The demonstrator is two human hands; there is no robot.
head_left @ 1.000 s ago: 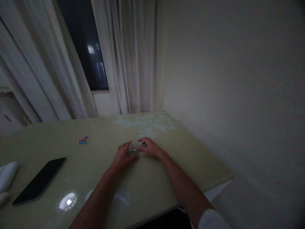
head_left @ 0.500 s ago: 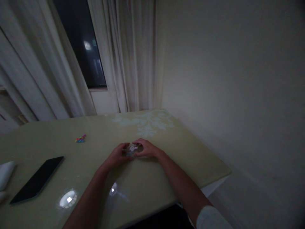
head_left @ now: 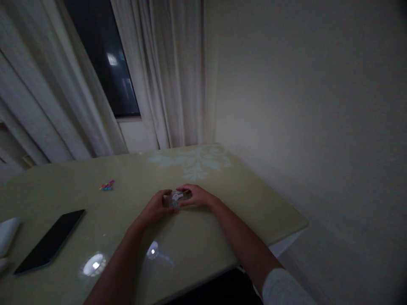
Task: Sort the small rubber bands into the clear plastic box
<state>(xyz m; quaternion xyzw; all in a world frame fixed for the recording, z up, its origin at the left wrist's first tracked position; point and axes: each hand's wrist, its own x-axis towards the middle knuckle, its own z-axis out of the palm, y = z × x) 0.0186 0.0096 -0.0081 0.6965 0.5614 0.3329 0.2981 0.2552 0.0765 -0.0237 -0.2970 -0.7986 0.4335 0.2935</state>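
Note:
In the dim head view both my hands meet over a small pale, partly clear object (head_left: 176, 198) on the glossy yellow-green table (head_left: 222, 220). My left hand (head_left: 156, 207) curls round its left side. My right hand (head_left: 197, 196) pinches its right side with fingers bent. What the object is stays too dark and small to make out. Both forearms reach in from the lower edge.
A dark phone (head_left: 51, 240) lies flat at the left, with a white thing (head_left: 6, 232) beside it at the frame's edge. A small cluster of coloured bits (head_left: 107, 185) sits further back. Curtains (head_left: 165, 72) and a dark window (head_left: 104, 59) stand behind; a wall runs along the right.
A second ago my fingers lay spread and flat beside the object. They have since curled in and closed round it from both sides; the view has drifted slightly.

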